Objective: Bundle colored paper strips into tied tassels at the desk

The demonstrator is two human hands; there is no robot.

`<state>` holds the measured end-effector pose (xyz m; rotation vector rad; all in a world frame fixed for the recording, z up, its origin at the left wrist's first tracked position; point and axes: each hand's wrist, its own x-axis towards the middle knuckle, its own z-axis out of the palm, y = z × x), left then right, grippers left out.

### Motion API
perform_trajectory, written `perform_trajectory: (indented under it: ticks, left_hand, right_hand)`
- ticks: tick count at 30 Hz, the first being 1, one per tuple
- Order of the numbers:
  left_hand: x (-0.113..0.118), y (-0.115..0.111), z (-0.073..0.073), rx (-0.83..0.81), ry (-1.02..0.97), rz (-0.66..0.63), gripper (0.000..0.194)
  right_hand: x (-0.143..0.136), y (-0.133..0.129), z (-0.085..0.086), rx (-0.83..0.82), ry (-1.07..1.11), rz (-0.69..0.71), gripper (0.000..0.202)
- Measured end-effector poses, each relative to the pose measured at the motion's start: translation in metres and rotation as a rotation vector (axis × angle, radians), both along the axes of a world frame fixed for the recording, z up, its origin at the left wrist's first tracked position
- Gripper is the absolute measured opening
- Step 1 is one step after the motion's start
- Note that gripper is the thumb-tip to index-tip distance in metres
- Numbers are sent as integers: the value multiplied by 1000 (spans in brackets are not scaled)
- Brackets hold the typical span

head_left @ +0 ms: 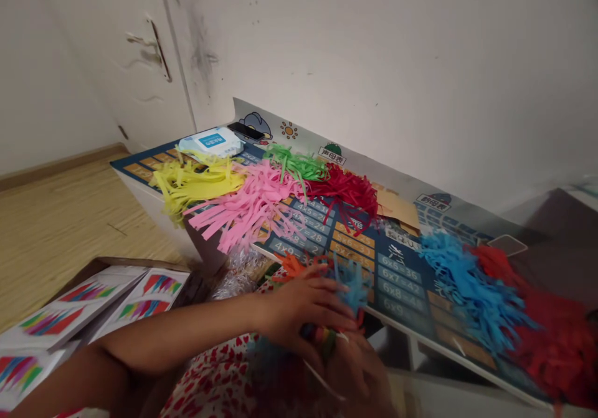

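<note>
Over my lap, my left hand [299,303] lies across a multicoloured bundle of fringed paper [352,284], its fingers curled over the top. Orange and blue strips stick out past the fingertips. Below it, my right hand [359,362] is blurred by motion and closed around the lower part of the same bundle. A thin white string [324,380] trails down between the hands. On the table just beyond lie fringed paper tassels: yellow [200,181], pink [256,203], green [299,164], dark red [348,190], blue [471,287] and red [555,331].
The table [404,309] has a printed times-table cover and stands against the wall. A wipes pack [212,142], a black phone [246,131] and a brown envelope [397,209] lie on it. At lower left is a box of printed white packages [88,303]. Silvery tinsel [238,278] hangs by my lap.
</note>
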<state>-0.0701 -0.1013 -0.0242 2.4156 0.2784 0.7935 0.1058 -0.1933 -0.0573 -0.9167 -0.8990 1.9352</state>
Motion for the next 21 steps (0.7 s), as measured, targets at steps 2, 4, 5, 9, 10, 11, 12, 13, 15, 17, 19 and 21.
perform_trajectory:
  ticks: [2,4,5,9,10,11,12,13,15,17,19,21]
  left_hand:
    - [4,-2,-7,-92,-37,-22,48]
    - [6,-2,-11,-144,-59,8,31]
    - [6,-2,-11,-156,-62,38,24]
    - [1,0,-3,-183,-30,140,26]
    - [-1,1,0,-175,-26,127,24]
    - [-4,3,2,-165,-29,103,19]
    - [-7,5,4,-164,-30,73,14]
    - [-11,7,6,-181,-31,43,10]
    - [-20,12,11,-255,-5,-13,14]
    - [-34,20,16,-313,49,-38,20]
    - [-49,28,22,-312,112,-36,21]
    - [-65,36,26,-286,179,-17,20]
  right_hand:
    - [-2,1,-1,-23,-39,-64,59]
    - [-2,1,-1,-33,-59,-119,60]
    - [-2,2,-1,-31,-52,-130,60]
    - [4,2,3,-14,14,-134,56]
    - [6,2,4,-8,7,-135,54]
    - [8,2,5,3,-16,-139,54]
    - [10,3,5,17,-52,-146,54]
    - [12,3,5,31,-84,-155,55]
    - [20,2,5,54,-127,-191,56]
    - [36,-1,6,66,-176,-246,56]
    - [65,-6,12,69,-240,-336,56]
    - [107,-16,26,72,-283,-433,56]
